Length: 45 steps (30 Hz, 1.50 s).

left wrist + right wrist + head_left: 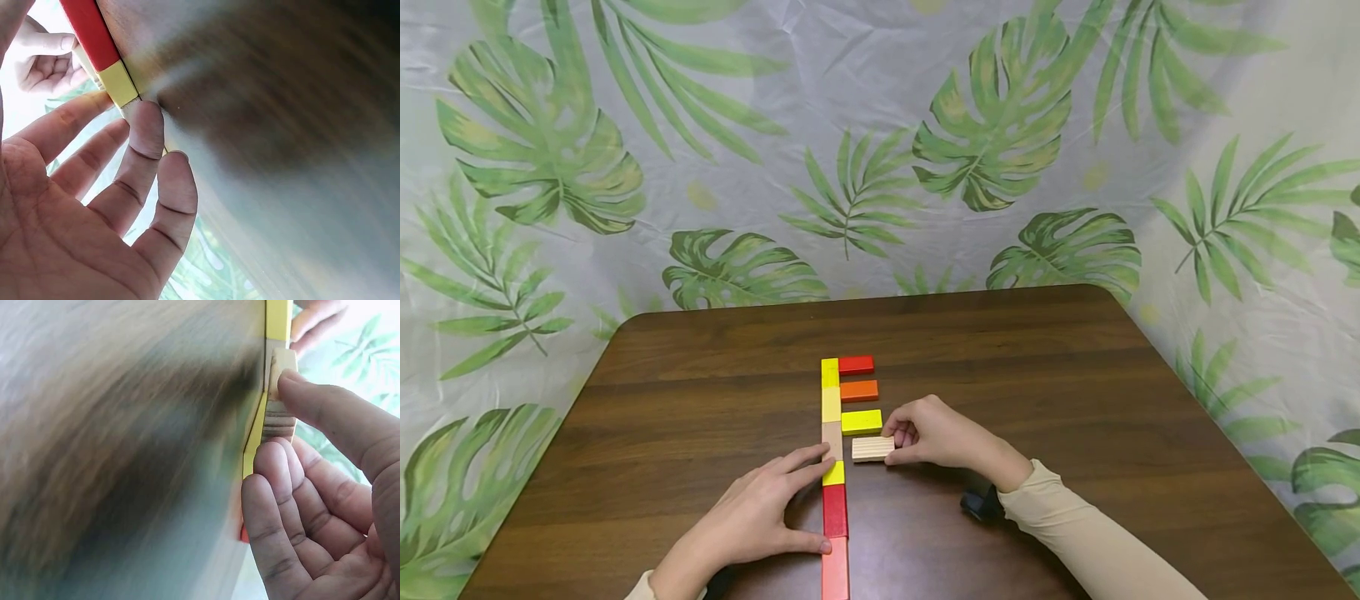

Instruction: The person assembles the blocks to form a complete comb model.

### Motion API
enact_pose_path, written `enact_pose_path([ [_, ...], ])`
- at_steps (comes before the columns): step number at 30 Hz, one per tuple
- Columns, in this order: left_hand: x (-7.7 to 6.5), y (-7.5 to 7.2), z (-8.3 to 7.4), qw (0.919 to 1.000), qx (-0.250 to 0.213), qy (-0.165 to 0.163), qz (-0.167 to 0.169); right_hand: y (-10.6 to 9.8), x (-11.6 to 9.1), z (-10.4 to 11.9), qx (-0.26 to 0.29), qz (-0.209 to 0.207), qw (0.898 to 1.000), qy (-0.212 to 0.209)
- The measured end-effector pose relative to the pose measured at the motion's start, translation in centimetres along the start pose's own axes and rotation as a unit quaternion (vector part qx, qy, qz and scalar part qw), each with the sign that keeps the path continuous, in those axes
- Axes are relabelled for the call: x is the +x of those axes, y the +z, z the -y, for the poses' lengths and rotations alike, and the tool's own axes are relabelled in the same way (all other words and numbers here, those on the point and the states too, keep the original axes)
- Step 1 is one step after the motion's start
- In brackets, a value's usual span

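A line of coloured blocks runs away from me: a pink block (pixel 835 571), a red block (pixel 835 511), a short yellow block (pixel 834 474), a tan block (pixel 832 437) and others beyond. My left hand (pixel 760 508) lies along its left side, fingers extended, fingertips touching near the tan and yellow blocks, thumb by the red one. Between thumb and fingers, my right hand (pixel 936 433) pinches a ridged plain wooden block (pixel 872 449) by its right end. A small gap separates this block from the line; a yellow block (pixel 861 422) lies just beyond it.
Farther along, an orange block (pixel 859 391) and a red block (pixel 856 365) stick out rightward from the line, roughly parallel with gaps between. The brown wooden table (pixel 700 375) extends to both sides. Behind it hangs a leaf-patterned cloth (pixel 880 125).
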<state>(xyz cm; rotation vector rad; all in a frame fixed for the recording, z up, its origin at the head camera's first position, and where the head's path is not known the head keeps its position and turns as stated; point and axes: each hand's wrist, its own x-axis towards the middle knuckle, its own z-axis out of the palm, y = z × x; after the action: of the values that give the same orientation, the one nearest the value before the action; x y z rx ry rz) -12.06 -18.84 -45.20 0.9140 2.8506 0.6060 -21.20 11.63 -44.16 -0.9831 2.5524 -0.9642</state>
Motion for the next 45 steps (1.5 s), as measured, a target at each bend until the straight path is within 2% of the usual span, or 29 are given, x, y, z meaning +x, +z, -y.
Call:
enact_pose_path([
  [15,0.0,-0.1,-0.1,1.0000,-0.003,-0.003,0.004,1.0,0.7,0.1,-0.011,0.001,1.000,0.010],
  [23,-0.2,-0.1,-0.1,1.0000,-0.003,0.006,0.000,1.3,1.0,0.6,-0.010,0.001,1.000,0.016],
  [45,-0.4,-0.3,0.0,1.0000,-0.006,0.006,0.004,1.6,1.2,0.9,-0.013,-0.001,1.000,0.014],
])
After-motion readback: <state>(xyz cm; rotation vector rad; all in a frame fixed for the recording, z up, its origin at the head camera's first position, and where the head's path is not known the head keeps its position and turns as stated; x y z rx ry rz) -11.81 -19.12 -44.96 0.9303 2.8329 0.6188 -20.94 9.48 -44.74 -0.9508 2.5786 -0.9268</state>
